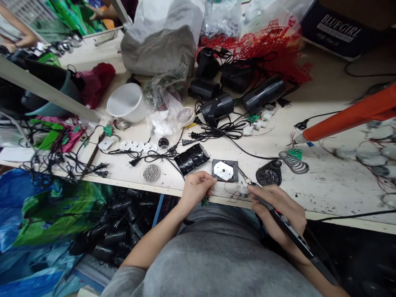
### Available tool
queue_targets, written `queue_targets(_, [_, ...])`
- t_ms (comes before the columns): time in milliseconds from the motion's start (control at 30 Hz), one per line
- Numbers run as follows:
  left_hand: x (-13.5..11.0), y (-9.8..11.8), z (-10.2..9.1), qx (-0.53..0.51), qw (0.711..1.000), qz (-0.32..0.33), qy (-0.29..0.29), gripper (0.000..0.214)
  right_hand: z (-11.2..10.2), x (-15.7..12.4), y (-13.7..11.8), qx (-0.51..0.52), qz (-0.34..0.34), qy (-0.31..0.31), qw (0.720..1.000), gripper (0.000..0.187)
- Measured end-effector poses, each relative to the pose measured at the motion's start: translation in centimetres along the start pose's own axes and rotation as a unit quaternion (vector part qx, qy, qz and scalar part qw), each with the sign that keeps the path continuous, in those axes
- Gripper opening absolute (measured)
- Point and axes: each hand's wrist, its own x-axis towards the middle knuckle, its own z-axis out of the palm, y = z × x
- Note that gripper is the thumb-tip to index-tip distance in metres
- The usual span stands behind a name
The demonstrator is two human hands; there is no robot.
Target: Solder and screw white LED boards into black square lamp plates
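Note:
My right hand (278, 210) grips a soldering iron (287, 227) like a pen, its metal tip pointing at a small round part (243, 189) with thin wires near the bench edge. My left hand (198, 187) is closed in a pinch beside a black square plate with a silver disc (225, 170), with a small green circuit board (204, 201) showing just below the fingers. What the fingers pinch is too small to make out.
A coiled iron stand (293, 161) and black sponge holder (269, 175) sit right of the plate. A black housing (192, 158), a dish of small metal balls (151, 173), black cables (222, 132), black lamp bodies (216, 108), a white bowl (125, 102) and an orange tool (349, 117) crowd the bench.

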Motion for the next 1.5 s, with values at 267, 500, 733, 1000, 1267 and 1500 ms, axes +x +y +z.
queue_targets(267, [-0.5,0.6,-0.3,0.021,1.0,0.005,0.004,0.023,1.4,0.3,1.5,-0.061,-0.029,0.008,0.998,0.052])
queue_targets(500, [-0.7,0.2,-0.9,0.012,1.0,-0.001,-0.005,0.032,4.5,2.1,4.8,-0.165,-0.13,-0.034,0.977,0.043])
queue_targets(733, [-0.5,-0.6,-1.1,-0.003,1.0,-0.001,-0.015,0.035,5.3,2.0,5.0,-0.146,-0.123,-0.065,0.979,0.043])
queue_targets(1000, [-0.3,-1.1,-0.3,-0.007,0.999,0.04,0.001,0.031,5.2,2.2,4.3,-0.147,-0.118,-0.08,0.979,0.041])
queue_targets(1267, [-0.3,-1.7,-0.2,0.039,0.995,0.085,0.022,0.03,5.0,2.2,4.0,-0.13,-0.087,-0.086,0.984,0.044])
queue_targets(1500, [-0.6,-1.2,0.2,0.053,0.996,0.063,0.039,0.031,5.3,2.0,3.9,-0.158,-0.082,-0.1,0.979,0.04])
